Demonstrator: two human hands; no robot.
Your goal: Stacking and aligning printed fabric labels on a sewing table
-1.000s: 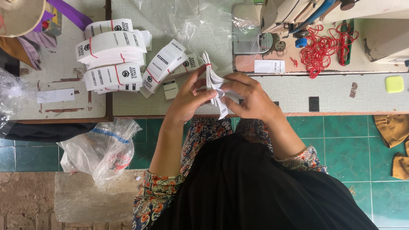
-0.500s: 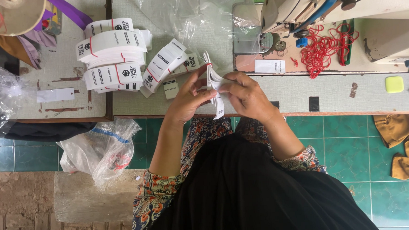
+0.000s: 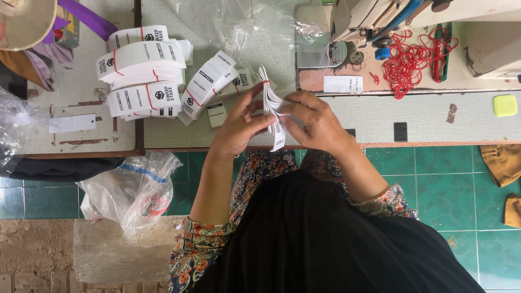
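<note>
Tags, a thin white stack of paper ones (image 3: 272,114), sit pinched between both hands right over the front edge of the work table (image 3: 446,118). Left hand (image 3: 241,127) has its fingers closed on the stack's left face, right hand (image 3: 315,122) presses in from the other side, so it's squeezed edge-up between them. Looks like a red band wraps the top of the stack, though it's tiny so I can't swear to it. One tag hangs lower than the rest, past the table edge.

Just beyond the left hand there's a pile of bundled white tags (image 3: 143,72) with red bands and black print, a couple of bundles leaning toward the hands. Clear plastic sheet (image 3: 237,18) lies behind those. Off to the right, well apart, a heap of red rubber bands (image 3: 415,60) sits by the base of a sewing machine (image 3: 441,4). Below the table on the left, a crumpled plastic bag (image 3: 130,190) rests over green floor tiles (image 3: 449,173). Nothing is blocking the stack apart from the fingers themselves.
</note>
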